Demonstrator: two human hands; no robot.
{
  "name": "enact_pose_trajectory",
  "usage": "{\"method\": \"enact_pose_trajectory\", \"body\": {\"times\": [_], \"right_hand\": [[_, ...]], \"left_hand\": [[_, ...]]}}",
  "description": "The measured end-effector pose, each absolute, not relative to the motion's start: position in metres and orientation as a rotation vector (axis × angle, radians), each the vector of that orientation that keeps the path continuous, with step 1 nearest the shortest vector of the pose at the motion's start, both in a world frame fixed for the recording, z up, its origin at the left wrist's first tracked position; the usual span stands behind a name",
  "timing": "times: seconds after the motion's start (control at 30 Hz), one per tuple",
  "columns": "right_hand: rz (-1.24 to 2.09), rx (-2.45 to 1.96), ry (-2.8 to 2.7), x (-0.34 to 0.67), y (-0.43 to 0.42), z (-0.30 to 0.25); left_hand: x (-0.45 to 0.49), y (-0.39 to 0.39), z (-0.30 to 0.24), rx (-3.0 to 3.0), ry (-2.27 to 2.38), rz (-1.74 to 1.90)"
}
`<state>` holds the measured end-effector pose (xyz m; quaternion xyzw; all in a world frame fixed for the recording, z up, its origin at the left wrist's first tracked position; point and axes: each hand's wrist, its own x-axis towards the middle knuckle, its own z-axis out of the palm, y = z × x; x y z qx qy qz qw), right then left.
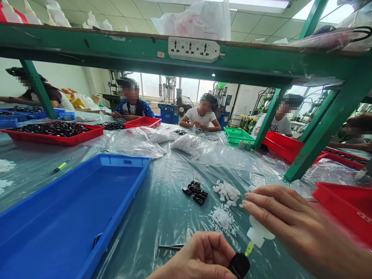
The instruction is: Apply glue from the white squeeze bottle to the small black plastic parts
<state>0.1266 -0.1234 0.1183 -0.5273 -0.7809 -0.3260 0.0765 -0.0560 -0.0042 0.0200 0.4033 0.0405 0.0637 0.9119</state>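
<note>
1. Left hand (pixel 200 254): grip narrow, thumb and fingers holding a glossy black piece (pixel 240 265) at the bottom edge of the view
2. Right hand (pixel 293 221): grip around a white bottle (pixel 259 233), partly hidden by the fingers and tilted tip-down; its yellow nozzle (pixel 249 248) is at the upper edge of the black piece, contact cannot be confirmed
3. Just beside the left hand, tweezers (pixel 171 246) lie on the plastic-covered tabletop (pixel 162 197)
4. Beyond the hands are a heap of thin white bits (pixel 223 220), a heap of larger white pieces (pixel 227 192) and a cluster of loose black pieces (pixel 196 191)
5. A blue tray (pixel 128 162) stands to the left, a red tray (pixel 345 201) to the right
6. Farther off, filled clear bags (pixel 194 145) lie before co-workers seated across the tabletop; overhead, a green shelf beam (pixel 122 48) carries a power strip (pixel 193 49)
</note>
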Motion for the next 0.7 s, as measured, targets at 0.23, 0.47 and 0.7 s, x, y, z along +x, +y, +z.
{"method": "enact_pose_trajectory", "body": {"times": [0.23, 0.47, 0.7], "right_hand": [[-1.170, -1.505, -2.196, 0.117, -0.128, 0.118], [-1.307, -1.520, -2.187, 0.105, -0.129, 0.127], [-1.381, -1.553, -2.181, 0.103, -0.132, 0.127]], "left_hand": [[-0.049, -0.010, 0.023, 0.787, -0.019, 0.243], [-0.051, -0.016, 0.021, 0.903, 0.018, 0.370], [-0.050, -0.026, 0.021, 0.888, 0.083, 0.491]]}}
